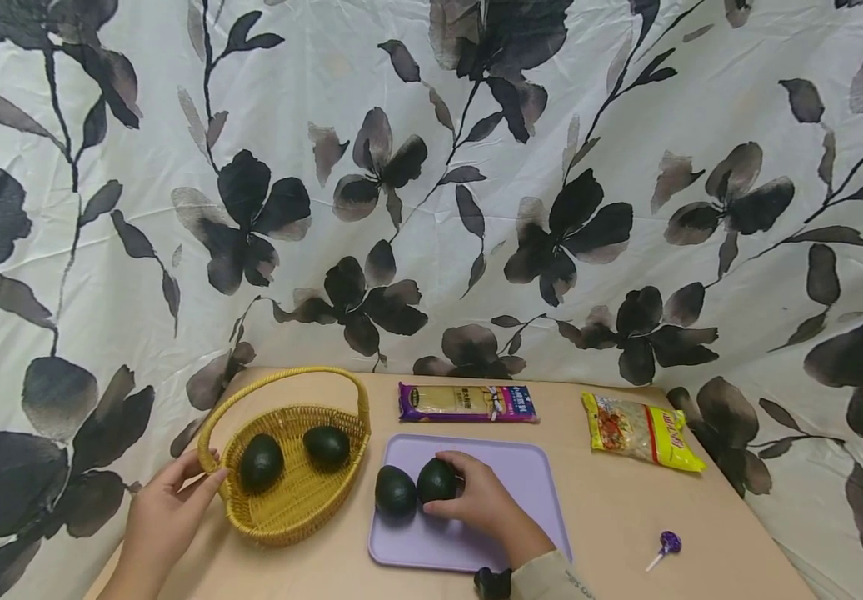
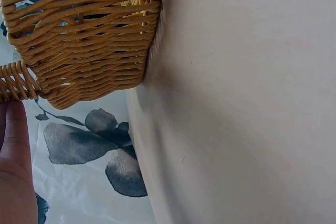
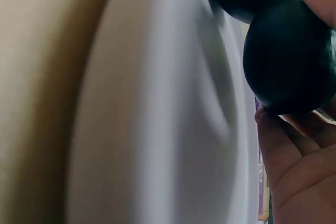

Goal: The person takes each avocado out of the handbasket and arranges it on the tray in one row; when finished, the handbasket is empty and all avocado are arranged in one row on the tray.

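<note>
The left hand [image 1: 165,512] rests against the near rim of the wicker basket [image 1: 292,500], fingers straight and together, at the table's left. The right hand [image 1: 480,500] curls its fingers round one avocado [image 1: 436,482] on the purple tray [image 1: 529,475]; the palm hides that fruit's right side.

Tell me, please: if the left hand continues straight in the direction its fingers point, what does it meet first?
The left hand points right, at the yellow basket. Its fingers are already at the rim by the handle, so it would likely meet the basket wall first.
</note>
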Motion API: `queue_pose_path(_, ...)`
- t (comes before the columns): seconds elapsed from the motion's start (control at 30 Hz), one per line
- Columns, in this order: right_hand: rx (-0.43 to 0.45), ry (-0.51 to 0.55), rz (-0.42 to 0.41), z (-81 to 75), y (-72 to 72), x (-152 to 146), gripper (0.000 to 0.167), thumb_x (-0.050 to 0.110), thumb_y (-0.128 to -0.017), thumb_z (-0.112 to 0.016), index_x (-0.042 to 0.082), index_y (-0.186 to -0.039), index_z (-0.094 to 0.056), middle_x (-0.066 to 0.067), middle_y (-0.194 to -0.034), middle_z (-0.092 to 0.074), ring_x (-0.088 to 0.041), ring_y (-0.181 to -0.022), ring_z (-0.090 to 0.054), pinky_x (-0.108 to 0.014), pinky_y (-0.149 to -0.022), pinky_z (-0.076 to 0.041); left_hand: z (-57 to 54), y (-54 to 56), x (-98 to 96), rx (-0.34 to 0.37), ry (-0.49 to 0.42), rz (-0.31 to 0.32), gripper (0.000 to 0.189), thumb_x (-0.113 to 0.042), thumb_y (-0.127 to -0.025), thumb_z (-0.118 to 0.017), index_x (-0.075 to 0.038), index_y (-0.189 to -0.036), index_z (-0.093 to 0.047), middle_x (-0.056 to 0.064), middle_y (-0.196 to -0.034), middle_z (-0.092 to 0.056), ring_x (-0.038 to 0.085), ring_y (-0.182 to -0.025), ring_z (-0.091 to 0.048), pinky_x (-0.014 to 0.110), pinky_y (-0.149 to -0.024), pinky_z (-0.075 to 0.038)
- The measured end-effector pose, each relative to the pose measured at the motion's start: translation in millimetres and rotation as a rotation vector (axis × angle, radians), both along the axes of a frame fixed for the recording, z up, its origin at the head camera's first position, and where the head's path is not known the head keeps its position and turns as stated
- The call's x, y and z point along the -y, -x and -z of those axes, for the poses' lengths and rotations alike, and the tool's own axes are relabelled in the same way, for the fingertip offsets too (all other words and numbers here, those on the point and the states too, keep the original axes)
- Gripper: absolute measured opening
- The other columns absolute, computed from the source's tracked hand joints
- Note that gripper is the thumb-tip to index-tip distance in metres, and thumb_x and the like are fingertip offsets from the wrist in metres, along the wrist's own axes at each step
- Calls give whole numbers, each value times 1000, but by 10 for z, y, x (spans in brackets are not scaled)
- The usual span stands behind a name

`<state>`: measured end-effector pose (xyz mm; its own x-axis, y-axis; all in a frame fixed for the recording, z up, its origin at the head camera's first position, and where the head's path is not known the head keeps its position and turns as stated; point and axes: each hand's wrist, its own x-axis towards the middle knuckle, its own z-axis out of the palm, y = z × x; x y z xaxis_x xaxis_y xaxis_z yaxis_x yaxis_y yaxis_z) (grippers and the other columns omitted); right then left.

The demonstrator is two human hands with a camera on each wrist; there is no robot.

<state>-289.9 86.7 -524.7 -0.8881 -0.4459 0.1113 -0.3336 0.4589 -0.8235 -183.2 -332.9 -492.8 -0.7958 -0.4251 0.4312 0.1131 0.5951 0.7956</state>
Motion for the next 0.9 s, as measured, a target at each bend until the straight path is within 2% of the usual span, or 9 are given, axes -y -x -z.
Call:
queue_pose_path(0.17,2,-28,-7,75,-9,0,85,33,-70,-96,4,-141,-58,-11,-137,-63,-30,-122,-63,-50,-107,-56,17,-4,16,2,9,-3,31,-13,-91,-80,-6,-119,-69,2,-110,-69,-17,-93,-61,5,-76,-58)
queue_pose_path(0.4,0,-59,-1,103,-12,-4,88,35,-69,-97,7,-143,-57,-11,-139,-62,-31,-123,-61,-53,-109,-53,14,-9,25,-6,4,6,33,-14,-91,-81,-6,-121,-69,-14,-108,-66,-18,-93,-61,5,-76,-58)
queue_pose_path(0.6,-14,-60,-7,92,-23,5,90,34,-69,-96,7,-144,-55,-13,-142,-60,-35,-128,-58,-58,-111,-49,-5,-13,17,-5,-15,17,32,-13,-91,-81,-6,-120,-69,-7,-109,-68,-16,-91,-63,6,-75,-58)
queue_pose_path(0.9,-10,-16,-27,-7,-26,53,83,35,-75,-93,9,-145,-56,-10,-147,-57,-33,-138,-53,-51,-116,-47,-4,-9,30,22,-26,21,38,-16,-92,-80,-5,-126,-68,-1,-110,-68,-15,-88,-63,7,-73,-59)
